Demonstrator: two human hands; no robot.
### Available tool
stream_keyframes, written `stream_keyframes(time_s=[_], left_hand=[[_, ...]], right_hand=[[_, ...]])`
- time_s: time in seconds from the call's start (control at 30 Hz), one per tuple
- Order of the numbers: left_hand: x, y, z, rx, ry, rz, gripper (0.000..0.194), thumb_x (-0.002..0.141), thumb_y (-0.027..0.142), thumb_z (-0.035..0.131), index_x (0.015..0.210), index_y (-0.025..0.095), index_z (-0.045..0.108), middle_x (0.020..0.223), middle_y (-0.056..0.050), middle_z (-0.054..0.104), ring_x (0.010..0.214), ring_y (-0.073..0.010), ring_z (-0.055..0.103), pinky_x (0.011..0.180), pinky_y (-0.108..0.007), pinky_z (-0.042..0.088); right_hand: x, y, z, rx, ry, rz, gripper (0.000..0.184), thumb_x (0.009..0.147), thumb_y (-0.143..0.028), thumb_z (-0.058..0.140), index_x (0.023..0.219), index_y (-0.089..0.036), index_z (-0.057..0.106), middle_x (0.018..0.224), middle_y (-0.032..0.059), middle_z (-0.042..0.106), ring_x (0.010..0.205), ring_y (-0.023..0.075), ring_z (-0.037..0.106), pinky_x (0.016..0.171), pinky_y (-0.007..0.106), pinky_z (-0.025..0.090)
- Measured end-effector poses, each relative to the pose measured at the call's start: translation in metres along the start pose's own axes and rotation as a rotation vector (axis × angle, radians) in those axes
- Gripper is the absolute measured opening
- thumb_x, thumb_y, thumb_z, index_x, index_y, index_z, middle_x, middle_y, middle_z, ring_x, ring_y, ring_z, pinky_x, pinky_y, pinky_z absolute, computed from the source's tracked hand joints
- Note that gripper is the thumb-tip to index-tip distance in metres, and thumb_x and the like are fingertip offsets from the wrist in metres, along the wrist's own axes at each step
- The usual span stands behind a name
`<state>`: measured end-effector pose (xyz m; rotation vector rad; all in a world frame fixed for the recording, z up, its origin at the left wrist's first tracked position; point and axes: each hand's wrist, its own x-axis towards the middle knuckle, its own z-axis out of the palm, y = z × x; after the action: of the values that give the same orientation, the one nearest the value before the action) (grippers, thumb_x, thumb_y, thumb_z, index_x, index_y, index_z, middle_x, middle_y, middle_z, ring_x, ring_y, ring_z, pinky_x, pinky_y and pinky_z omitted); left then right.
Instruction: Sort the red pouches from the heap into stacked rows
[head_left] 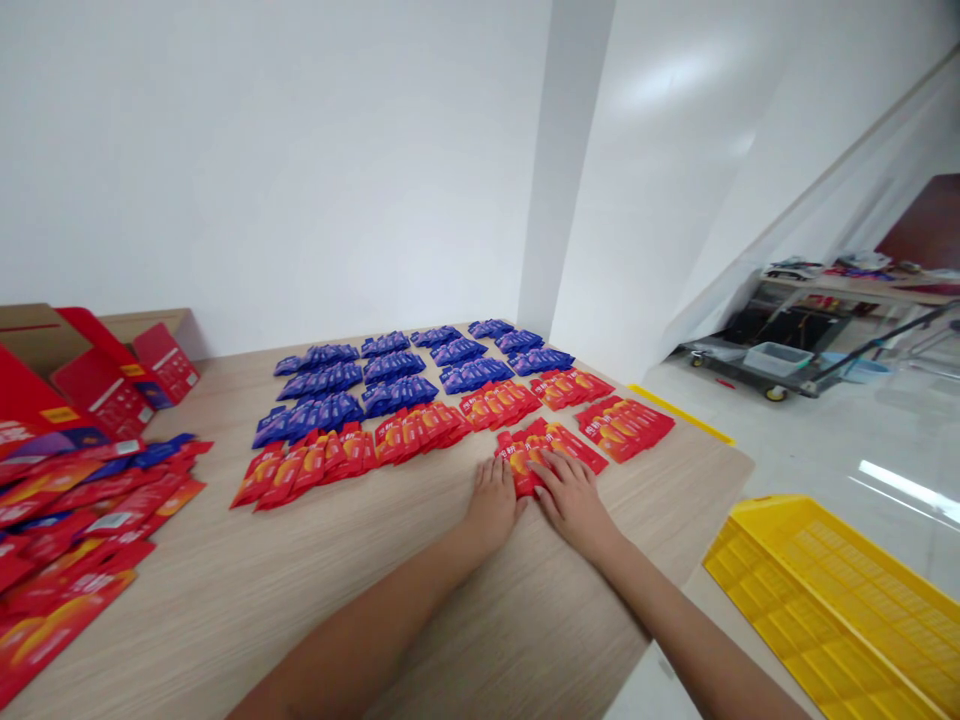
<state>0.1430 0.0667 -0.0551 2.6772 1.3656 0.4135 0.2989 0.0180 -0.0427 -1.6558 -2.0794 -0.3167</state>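
Note:
Both hands rest on a fanned row of red sachets (pixel 538 452) with orange pictures and white lettering, near the right side of the wooden table (pixel 315 590). My left hand (pixel 493 500) lies at the row's left end, fingers stretched forward and thumb by the near edge. Over the middle and right part, my right hand (pixel 571 500) lies with its fingers spread on top of the sachets. Neither hand lifts anything. To the right sits another fanned red row (pixel 625 428); more red rows (pixel 424 430) run leftward. Behind them, blue-purple sachets (pixel 394 365) lie in several overlapping rows.
At the left is a loose heap of mixed sachets (pixel 90 530), with open red cardboard boxes (pixel 97 385) behind it. A white wall (pixel 262 160) borders the table. A yellow plastic crate (pixel 832 600) stands beside the right edge; a wheeled cart (pixel 795 380) is farther off.

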Motion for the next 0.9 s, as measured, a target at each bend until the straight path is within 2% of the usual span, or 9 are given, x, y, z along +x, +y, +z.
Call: stream_keyframes(time_s=[0.17, 0.33, 0.63, 0.8, 0.9], left_hand=[[0.011, 0.010, 0.005, -0.004, 0.047, -0.050, 0.057, 0.086, 0.034, 0.045, 0.133, 0.000, 0.041, 0.138, -0.027, 0.043, 0.131, -0.0344, 0.037, 0.108, -0.051, 0.026], [0.014, 0.014, 0.010, -0.035, 0.064, -0.063, 0.058, 0.086, 0.034, 0.044, 0.133, 0.000, 0.040, 0.138, -0.027, 0.043, 0.132, -0.0350, 0.036, 0.109, -0.052, 0.026], [0.002, 0.008, 0.014, -0.031, 0.094, -0.059, 0.061, 0.086, 0.036, 0.043, 0.133, -0.003, 0.039, 0.141, -0.027, 0.039, 0.133, -0.0345, 0.034, 0.109, -0.048, 0.028], [-0.001, 0.009, 0.009, -0.052, 0.055, -0.061, 0.063, 0.086, 0.036, 0.042, 0.135, -0.002, 0.036, 0.143, -0.026, 0.036, 0.135, -0.0339, 0.031, 0.110, -0.047, 0.027], [-0.017, -0.001, 0.000, -0.117, 0.019, -0.036, 0.063, 0.086, 0.034, 0.043, 0.136, -0.003, 0.034, 0.145, -0.026, 0.033, 0.137, -0.0316, 0.027, 0.112, -0.044, 0.025]], right_hand=[[-0.002, 0.019, 0.012, -0.030, -0.041, 0.007, 0.038, 0.091, -0.029, 0.040, 0.125, -0.027, 0.056, 0.135, 0.0083, 0.052, 0.127, 0.0262, 0.039, 0.103, 0.047, 0.026], [-0.002, 0.029, 0.013, -0.035, -0.040, 0.003, 0.038, 0.091, -0.028, 0.040, 0.125, -0.028, 0.056, 0.135, 0.0074, 0.052, 0.128, 0.0259, 0.037, 0.105, 0.048, 0.024], [-0.004, 0.029, 0.014, -0.045, -0.016, 0.010, 0.039, 0.091, -0.027, 0.038, 0.126, -0.028, 0.055, 0.135, 0.0061, 0.052, 0.129, 0.0251, 0.037, 0.106, 0.049, 0.021], [-0.005, 0.026, 0.010, -0.034, 0.034, 0.008, 0.039, 0.092, -0.027, 0.036, 0.127, -0.024, 0.053, 0.134, 0.0083, 0.053, 0.128, 0.0246, 0.039, 0.106, 0.048, 0.022], [-0.004, 0.019, 0.007, -0.008, 0.092, -0.010, 0.038, 0.092, -0.026, 0.037, 0.126, -0.022, 0.053, 0.131, 0.0101, 0.054, 0.125, 0.0256, 0.041, 0.104, 0.047, 0.026]])
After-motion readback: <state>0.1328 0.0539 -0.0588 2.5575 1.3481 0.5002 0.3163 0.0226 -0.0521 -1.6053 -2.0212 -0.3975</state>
